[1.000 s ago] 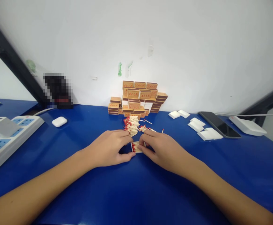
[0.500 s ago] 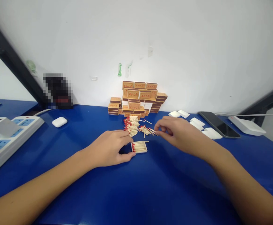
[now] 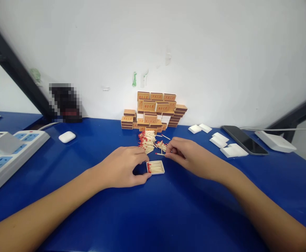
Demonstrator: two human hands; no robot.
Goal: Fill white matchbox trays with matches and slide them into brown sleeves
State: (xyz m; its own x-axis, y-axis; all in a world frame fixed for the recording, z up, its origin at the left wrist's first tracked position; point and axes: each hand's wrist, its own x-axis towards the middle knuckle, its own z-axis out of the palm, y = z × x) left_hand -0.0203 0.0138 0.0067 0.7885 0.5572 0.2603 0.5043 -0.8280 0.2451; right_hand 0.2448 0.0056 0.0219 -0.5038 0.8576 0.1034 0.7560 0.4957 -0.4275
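A small white matchbox tray point(image 3: 162, 172) lies on the blue table with a row of red-headed matches point(image 3: 156, 167) in it. My left hand point(image 3: 129, 166) grips the tray's left end between thumb and fingers. Just beyond the tray, my right hand point(image 3: 184, 154) pinches a single match point(image 3: 159, 154) by its plain end, its red head pointing left. Behind the hands sits a heap of loose matches point(image 3: 147, 140), and a smaller scattered pile point(image 3: 162, 145) lies beside it, partly hidden by my right fingers.
Orange matchboxes point(image 3: 149, 105) are stacked against the wall. To the right lie several white trays point(image 3: 218, 140), a black phone point(image 3: 243, 140) and a white box-shaped device point(image 3: 275, 141). At left are a white earbud case point(image 3: 67, 137) and a power strip point(image 3: 37, 143).
My right hand has moved left and slightly nearer from the scattered pile, bringing a match out towards the tray. My left hand stays at the tray, which has shifted slightly nearer.
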